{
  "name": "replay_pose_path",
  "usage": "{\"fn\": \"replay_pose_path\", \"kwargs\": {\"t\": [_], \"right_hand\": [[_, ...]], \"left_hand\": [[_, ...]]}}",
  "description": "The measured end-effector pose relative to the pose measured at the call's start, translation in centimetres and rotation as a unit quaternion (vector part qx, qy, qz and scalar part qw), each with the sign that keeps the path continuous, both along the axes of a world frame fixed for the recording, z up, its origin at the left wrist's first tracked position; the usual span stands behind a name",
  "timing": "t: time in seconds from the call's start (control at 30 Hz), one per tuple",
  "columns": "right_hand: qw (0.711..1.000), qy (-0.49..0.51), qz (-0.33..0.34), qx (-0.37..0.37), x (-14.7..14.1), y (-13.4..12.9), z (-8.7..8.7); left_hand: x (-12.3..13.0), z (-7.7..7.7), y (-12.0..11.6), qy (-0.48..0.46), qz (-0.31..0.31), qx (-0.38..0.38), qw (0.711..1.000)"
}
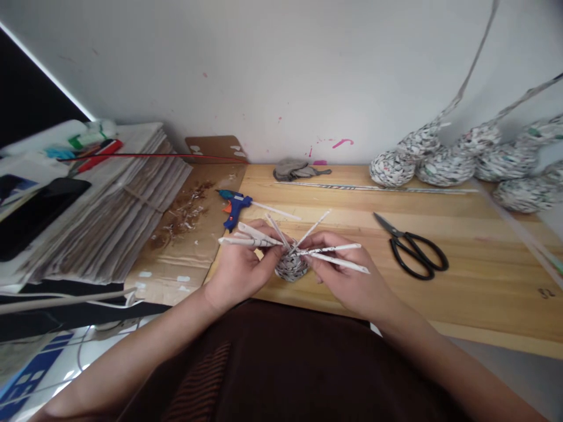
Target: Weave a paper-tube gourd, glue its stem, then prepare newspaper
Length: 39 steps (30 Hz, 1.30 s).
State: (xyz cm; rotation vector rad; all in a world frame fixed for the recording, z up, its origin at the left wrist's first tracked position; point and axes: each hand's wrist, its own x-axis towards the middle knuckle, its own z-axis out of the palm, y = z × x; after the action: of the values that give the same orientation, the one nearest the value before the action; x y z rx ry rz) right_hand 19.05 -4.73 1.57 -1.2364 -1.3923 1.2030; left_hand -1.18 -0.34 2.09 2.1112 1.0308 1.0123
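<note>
Between my hands, by the table's near edge, is a small round piece woven from rolled newspaper (pixel 291 268). Several paper tubes (pixel 347 264) stick out from its top in a fan. My left hand (pixel 246 264) is closed around its left side, thumb pressed near the top, with some tubes lying across the fingers. From the other side my right hand (pixel 341 272) grips it, fingertips pinched at the base of the tubes. Two tubes cross over that hand. The fingertips partly hide the top of the weave.
Black-handled scissors (pixel 416 249) lie on the wooden table (pixel 488 281) at right. A blue glue gun (pixel 236 210) sits left of centre, beyond my left hand. Stacked newspapers (pixel 132 199) rise at left, a phone (pixel 41 214) on them. Finished woven pieces (pixel 446 164) line the back right.
</note>
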Motion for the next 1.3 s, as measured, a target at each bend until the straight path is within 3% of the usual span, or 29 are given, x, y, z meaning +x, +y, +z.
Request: {"fn": "replay_pose_path", "kwargs": {"t": [0.07,0.27,0.5,0.63,0.87,1.3], "right_hand": [[0.998,-0.036,-0.009,0.042,0.0,-0.1,-0.1],[0.995,-0.050,-0.043,0.075,-0.4,-0.1,-1.0],[0.967,-0.077,-0.086,0.225,-1.0,-0.1,-1.5],[0.972,-0.088,-0.098,0.197,-0.9,0.0,-1.2],[0.989,-0.074,-0.035,0.120,-0.2,0.5,-0.6],[0.939,-0.229,0.074,0.244,2.0,2.4,1.0]], "left_hand": [[0.0,0.0,-0.1,-0.002,-0.002,0.005,1.000],[0.1,0.0,-0.2,0.002,-0.001,0.005,1.000],[0.0,0.1,-0.1,0.007,0.013,0.010,1.000],[0.0,0.3,0.1,0.015,0.008,0.017,1.000],[0.0,0.2,0.0,-0.021,-0.002,-0.056,0.998],[-0.1,0.8,0.9,-0.026,-0.061,-0.011,0.998]]}}
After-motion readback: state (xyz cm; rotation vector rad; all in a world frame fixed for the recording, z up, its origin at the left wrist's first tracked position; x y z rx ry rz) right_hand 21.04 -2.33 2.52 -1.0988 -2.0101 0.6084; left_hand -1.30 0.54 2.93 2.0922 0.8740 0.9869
